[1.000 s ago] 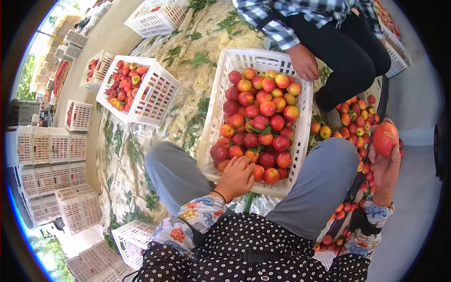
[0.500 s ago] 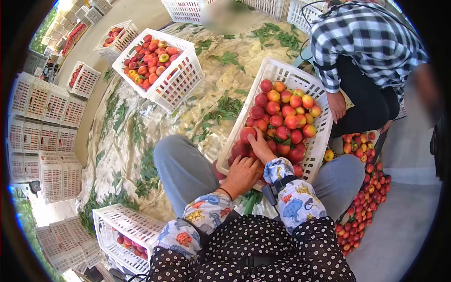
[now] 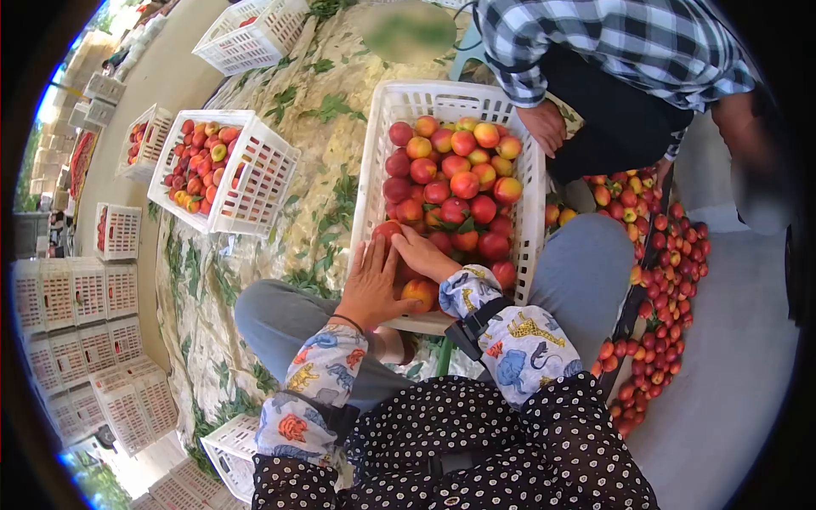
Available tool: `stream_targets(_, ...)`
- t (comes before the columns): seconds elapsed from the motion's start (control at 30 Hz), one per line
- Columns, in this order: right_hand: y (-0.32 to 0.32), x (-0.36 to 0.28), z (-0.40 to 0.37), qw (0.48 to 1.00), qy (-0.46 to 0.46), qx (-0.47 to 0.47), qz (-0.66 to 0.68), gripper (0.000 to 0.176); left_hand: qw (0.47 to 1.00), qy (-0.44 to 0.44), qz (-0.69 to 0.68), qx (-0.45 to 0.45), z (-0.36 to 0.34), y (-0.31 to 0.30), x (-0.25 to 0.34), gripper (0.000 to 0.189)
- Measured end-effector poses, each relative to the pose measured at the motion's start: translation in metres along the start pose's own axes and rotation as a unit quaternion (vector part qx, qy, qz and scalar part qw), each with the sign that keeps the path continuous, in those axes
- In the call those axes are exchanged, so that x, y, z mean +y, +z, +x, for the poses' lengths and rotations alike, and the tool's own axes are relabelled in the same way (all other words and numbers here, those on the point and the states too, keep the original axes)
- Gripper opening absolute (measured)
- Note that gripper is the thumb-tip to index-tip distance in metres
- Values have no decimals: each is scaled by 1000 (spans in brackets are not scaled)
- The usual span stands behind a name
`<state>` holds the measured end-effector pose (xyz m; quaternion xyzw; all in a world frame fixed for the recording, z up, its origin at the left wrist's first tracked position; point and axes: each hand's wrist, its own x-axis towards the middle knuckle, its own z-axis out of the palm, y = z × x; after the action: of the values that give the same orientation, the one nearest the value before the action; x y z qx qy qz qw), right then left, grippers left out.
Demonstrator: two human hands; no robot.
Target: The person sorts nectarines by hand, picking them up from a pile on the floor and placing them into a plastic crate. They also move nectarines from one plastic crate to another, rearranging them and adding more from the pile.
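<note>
A white slatted crate (image 3: 534, 183) full of red and yellow nectarines (image 3: 464, 184) stands between my knees. My left hand (image 3: 370, 285) lies over the fruit at the crate's near left corner, fingers stretched out and side by side. Beside it, my right hand (image 3: 425, 255) reaches to the left with its fingers curled at a red nectarine (image 3: 387, 230) by the crate's left wall. Part of its grip is hidden behind the hand. An orange-red nectarine (image 3: 419, 294) shows just below my two hands.
A co-worker in a checked shirt (image 3: 612, 42) sits at the right, one hand (image 3: 542, 127) beside the crate's rim. Loose nectarines (image 3: 663, 297) are heaped at my right. Another filled crate (image 3: 255, 183) stands on the leaf-strewn sheet, and stacked crates (image 3: 81, 293) line the left.
My view has turned, so the crate appears further left and straighter. My left hand has flattened out over the fruit, while my right hand stays at the nectarine by the left wall.
</note>
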<state>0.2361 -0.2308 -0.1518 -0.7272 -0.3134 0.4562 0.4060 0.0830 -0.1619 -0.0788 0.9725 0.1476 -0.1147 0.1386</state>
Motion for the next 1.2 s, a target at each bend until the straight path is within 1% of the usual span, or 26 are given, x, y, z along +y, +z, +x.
stream_targets(0.03,-1,-12,-5,998,-34,27,-38,62,999,-10,12,-40,1,-1,0,116)
stream_targets(0.07,-5,-27,-13,993,-63,54,-79,61,995,18,53,-80,2,-11,6,109)
stream_targets(0.13,-41,-88,-49,988,-140,34,45,52,999,9,44,-24,2,2,1,112)
stream_targets(0.17,-55,-106,-63,970,-222,83,46,43,998,-6,20,-65,2,-5,2,112)
stream_targets(0.2,-81,-134,-94,955,-267,124,32,42,994,-19,-4,-107,4,-14,4,112)
stream_targets(0.27,-136,-161,-156,918,-356,172,34,40,994,-22,-3,-111,6,-14,3,117)
stream_targets(0.33,-199,-161,-223,918,-358,162,46,36,998,0,26,-49,4,-3,-3,121)
stream_targets(0.37,-221,-138,-247,913,-342,192,112,35,996,-11,34,-76,4,-8,1,122)
stream_targets(0.4,-240,-113,-269,902,-325,220,179,33,996,-7,30,-80,4,-11,3,122)
stream_targets(0.47,-280,-46,-310,915,-185,322,156,33,996,1,36,-87,4,-10,-1,123)
stream_targets(0.5,-290,8,-321,913,-102,368,143,35,995,11,38,-91,4,-11,0,123)
stream_targets(0.53,-300,85,-331,917,-62,385,84,35,993,-9,40,-109,5,-14,3,125)
stream_targets(0.57,-293,151,-344,899,26,438,0,37,991,-30,42,-127,7,-15,4,126)
stream_targets(0.6,-280,211,-361,886,134,430,-112,40,990,-22,46,-132,9,-14,2,126)
stream_targets(0.67,-229,296,-386,876,239,375,-185,42,989,-28,42,-139,10,-10,-5,128)
stream_targets(0.73,-169,351,-398,900,287,303,-128,39,989,-23,45,-137,10,-6,-10,129)
stream_targets(0.8,-105,372,-399,884,192,422,-66,48,988,-35,27,-149,11,-11,-7,131)
stream_targets(0.83,-87,378,-391,884,193,422,-59,48,988,-33,39,-147,10,-9,-9,131)
stream_targets(0.9,-61,381,-372,859,302,413,-24,64,988,-25,43,-145,10,-7,-13,131)
stream_targets(0.93,-56,373,-362,860,302,411,-18,64,989,-18,41,-141,9,-7,-14,131)
stream_targets(1.0,-57,362,-344,795,442,413,-42,76,988,-21,46,-144,9,-8,-14,130)
stream_targets(1.03,-56,369,-337,786,460,403,-87,76,988,-23,44,-144,9,-8,-13,129)
stream_targets(1.07,-60,369,-335,791,454,401,-87,76,989,-30,46,-140,9,-8,-12,129)
stream_targets(1.13,-77,371,-338,814,458,357,31,65,989,-24,42,-137,10,-8,-12,129)
stream_targets(1.17,-91,369,-345,807,456,297,230,55,990,-23,36,-135,9,-6,-16,129)
stream_targets(1.2,-102,358,-352,813,451,294,222,55,991,-30,31,-127,8,-7,-15,129)
